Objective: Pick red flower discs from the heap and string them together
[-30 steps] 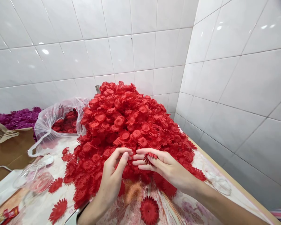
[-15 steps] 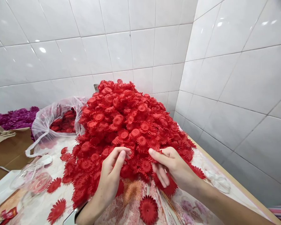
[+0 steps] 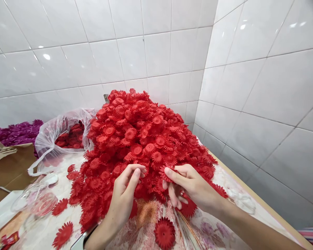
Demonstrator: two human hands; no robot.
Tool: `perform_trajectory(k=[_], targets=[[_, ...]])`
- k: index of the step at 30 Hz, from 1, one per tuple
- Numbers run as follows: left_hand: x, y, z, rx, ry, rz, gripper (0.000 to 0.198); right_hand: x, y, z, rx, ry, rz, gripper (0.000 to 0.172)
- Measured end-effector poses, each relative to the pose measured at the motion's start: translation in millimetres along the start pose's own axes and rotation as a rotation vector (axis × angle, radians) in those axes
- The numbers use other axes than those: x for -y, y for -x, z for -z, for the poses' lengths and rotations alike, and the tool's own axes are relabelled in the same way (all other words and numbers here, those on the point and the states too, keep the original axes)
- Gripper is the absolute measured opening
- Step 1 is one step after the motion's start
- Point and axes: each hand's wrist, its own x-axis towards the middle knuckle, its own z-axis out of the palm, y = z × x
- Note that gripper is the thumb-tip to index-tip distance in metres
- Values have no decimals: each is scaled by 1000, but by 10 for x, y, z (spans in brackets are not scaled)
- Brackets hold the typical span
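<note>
Pinching one red flower disc (image 3: 163, 174) between thumb and finger, my right hand (image 3: 189, 180) has it at three o'clock from the gap between my fingertips, its lower fingers loosely spread. My left hand (image 3: 123, 187), toward nine o'clock, is half curled, thumb near fingertips; whether it grips anything, I can't tell. Too light a hold could drop the disc into the heap (image 3: 146, 139) at twelve, where I'd lose it among lookalikes; too hard a squeeze might crease its narrow petals. A careless knuckle could start the heap sliding toward the loose disc (image 3: 164, 233) at six.
</note>
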Motion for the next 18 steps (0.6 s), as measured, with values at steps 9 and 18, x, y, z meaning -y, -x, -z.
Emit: perform_trajectory(k=[9,18], targets=[[-292,-34,-51,232,-58,-70,12,-59,-2,-25,-180,224,70,61],[-259,-186,-123,401,65,67,6,-71,6,-22,-181,395,161,62]])
